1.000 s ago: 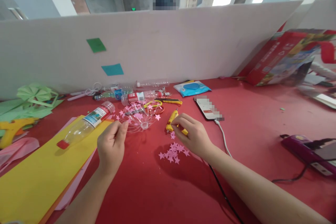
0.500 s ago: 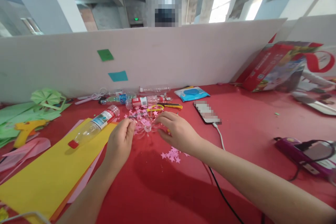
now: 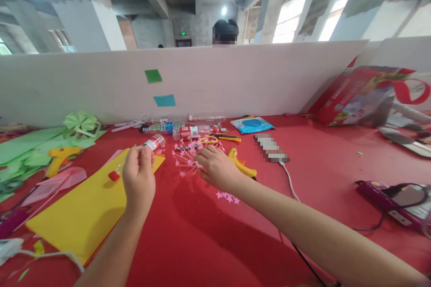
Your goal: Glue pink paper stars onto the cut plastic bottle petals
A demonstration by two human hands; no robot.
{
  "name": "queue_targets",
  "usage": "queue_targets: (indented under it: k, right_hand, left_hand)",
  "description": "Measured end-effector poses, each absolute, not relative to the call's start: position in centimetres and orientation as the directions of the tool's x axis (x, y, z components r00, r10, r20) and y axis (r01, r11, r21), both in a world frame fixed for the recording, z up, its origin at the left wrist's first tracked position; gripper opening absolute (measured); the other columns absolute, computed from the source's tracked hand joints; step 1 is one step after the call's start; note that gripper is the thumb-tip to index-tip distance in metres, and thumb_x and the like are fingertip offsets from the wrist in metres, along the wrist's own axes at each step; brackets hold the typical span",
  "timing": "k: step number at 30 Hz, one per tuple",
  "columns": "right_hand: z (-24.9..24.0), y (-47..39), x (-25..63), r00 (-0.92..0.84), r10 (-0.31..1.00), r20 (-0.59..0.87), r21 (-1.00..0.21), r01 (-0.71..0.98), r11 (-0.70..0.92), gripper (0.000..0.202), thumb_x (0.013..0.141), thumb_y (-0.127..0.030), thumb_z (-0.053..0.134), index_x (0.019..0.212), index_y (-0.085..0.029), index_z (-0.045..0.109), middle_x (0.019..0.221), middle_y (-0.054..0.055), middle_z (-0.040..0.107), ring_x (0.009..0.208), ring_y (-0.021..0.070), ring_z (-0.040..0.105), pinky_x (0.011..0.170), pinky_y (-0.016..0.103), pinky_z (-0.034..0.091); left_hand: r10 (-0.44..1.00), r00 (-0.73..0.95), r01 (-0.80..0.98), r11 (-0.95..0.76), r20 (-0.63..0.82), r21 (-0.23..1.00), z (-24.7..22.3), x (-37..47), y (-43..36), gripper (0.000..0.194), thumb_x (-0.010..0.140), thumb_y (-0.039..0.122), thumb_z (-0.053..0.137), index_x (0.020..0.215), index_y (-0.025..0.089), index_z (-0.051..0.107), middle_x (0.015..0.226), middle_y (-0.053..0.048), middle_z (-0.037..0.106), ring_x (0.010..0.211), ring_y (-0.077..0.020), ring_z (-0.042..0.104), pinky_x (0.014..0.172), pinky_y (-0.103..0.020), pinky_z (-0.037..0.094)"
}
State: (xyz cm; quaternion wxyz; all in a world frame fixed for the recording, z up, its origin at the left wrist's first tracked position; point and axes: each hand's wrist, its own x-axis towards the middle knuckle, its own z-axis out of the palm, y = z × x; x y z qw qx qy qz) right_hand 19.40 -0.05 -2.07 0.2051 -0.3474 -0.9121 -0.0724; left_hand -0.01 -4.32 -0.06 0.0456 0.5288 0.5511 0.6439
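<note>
My right hand (image 3: 217, 168) has bent fingers closed at the middle of a clear plastic piece (image 3: 188, 161) with thin splayed strips. Pink paper stars (image 3: 182, 174) sit around its strips. To the left, my left hand (image 3: 139, 177) is raised over the edge of the yellow paper, thumb pressed to curled fingers; anything between them is too small or hidden to make out. A clear bottle (image 3: 155, 142) with a red cap lies partly behind it. Loose pink stars (image 3: 229, 197) lie on the red table below my right hand. A yellow glue gun (image 3: 244, 164) rests just beyond my right wrist.
Plastic bottles (image 3: 193, 132) and a yellow cutter (image 3: 229, 138) lie toward the white partition (image 3: 235, 80). Right of them are a wipes pack (image 3: 252, 124), a cabled phone (image 3: 271, 147) and a purple power strip (image 3: 387, 206). Yellow paper (image 3: 77, 219) and another glue gun (image 3: 60, 159) lie left.
My left hand has moved left, away from the plastic piece, and now covers part of the bottle. My right hand stays at the plastic piece. The view has shifted slightly left and up.
</note>
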Motion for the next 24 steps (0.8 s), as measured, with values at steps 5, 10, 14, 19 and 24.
queue_targets:
  k: [5,10,14,19,24]
  right_hand:
    - [-2.2,-0.3,19.2,-0.681,0.598,0.423,0.001,0.660,0.751,0.020,0.083,-0.013,0.054,0.101,-0.014,0.062,0.104,0.012,0.060,0.095,0.0244,0.048,0.080,0.037,0.041]
    - [-1.7,-0.3,19.3,-0.675,0.588,0.447,-0.003,0.656,0.755,0.020,0.083,-0.013,0.054,0.101,-0.012,0.062,0.103,0.012,0.061,0.097,0.0257,0.048,0.084,0.039,0.042]
    - [-1.3,0.3,19.6,-0.661,0.582,0.475,-0.017,0.654,0.756,0.022,0.083,-0.012,0.054,0.104,-0.013,0.061,0.107,0.013,0.061,0.101,0.0257,0.049,0.086,0.040,0.042]
    - [-0.8,0.8,19.7,-0.647,0.566,0.511,-0.038,0.641,0.766,0.021,0.083,-0.010,0.054,0.103,-0.013,0.061,0.104,0.012,0.063,0.103,0.0253,0.050,0.086,0.039,0.043]
    - [0.0,0.0,21.7,-0.569,0.583,0.580,-0.116,0.650,0.751,0.016,0.087,-0.012,0.049,0.098,-0.014,0.060,0.102,0.012,0.062,0.096,0.0227,0.054,0.083,0.036,0.043]
  left_hand:
    - [0.683,-0.462,0.369,-0.432,0.566,0.823,-0.6,-2.0,-3.1,0.014,0.082,0.030,0.055,0.089,0.022,0.047,0.086,0.002,0.051,0.069,-0.0095,0.051,0.066,-0.025,0.046]
    - [0.834,-0.297,0.440,-0.312,0.465,0.842,-3.2,-1.8,-2.2,0.022,0.072,0.030,0.062,0.090,0.020,0.054,0.087,-0.002,0.058,0.069,-0.0130,0.057,0.065,-0.029,0.049]
    - [0.875,-0.187,0.490,-0.311,0.447,0.814,-4.4,-0.5,-2.6,0.016,0.072,0.031,0.059,0.083,0.019,0.060,0.085,-0.004,0.062,0.076,-0.0172,0.059,0.073,-0.033,0.049]
    - [0.874,-0.131,0.544,-0.331,0.467,0.771,-3.7,0.1,-2.5,0.015,0.075,0.034,0.055,0.078,0.019,0.059,0.085,-0.004,0.061,0.080,-0.0186,0.058,0.077,-0.033,0.047]
    - [0.886,-0.090,0.587,-0.322,0.455,0.743,-2.7,0.2,-3.2,0.018,0.079,0.037,0.053,0.071,0.021,0.053,0.067,0.002,0.055,0.065,-0.0155,0.053,0.064,-0.027,0.042]
